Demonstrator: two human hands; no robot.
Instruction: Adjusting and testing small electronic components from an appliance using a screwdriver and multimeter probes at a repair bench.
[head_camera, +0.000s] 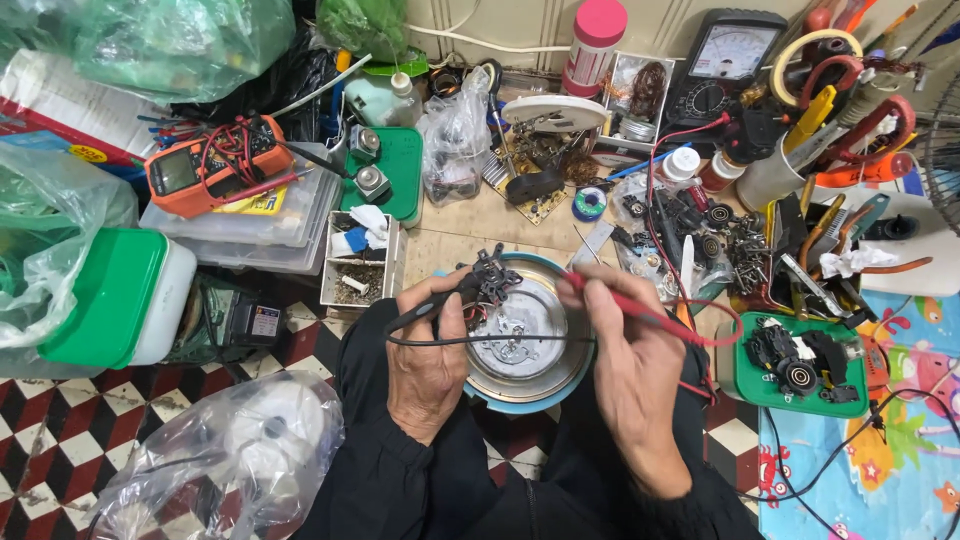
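A round metal appliance base with a blue rim (520, 345) lies in front of me, its shiny underside up. A black wired component (490, 280) sits at its upper left edge. My left hand (425, 350) grips a black test probe (415, 315) whose tip points at that component. My right hand (630, 370) holds a red test probe (640, 310), its tip at the rim's upper right. Red and black leads trail from both probes across the base.
An orange multimeter (215, 165) rests on clear plastic boxes at the left. An analog meter (725, 65) stands at the back. A green tray (800, 365) with black parts sits right. Tools, screws, bags and a green-lidded tub (115, 295) crowd around.
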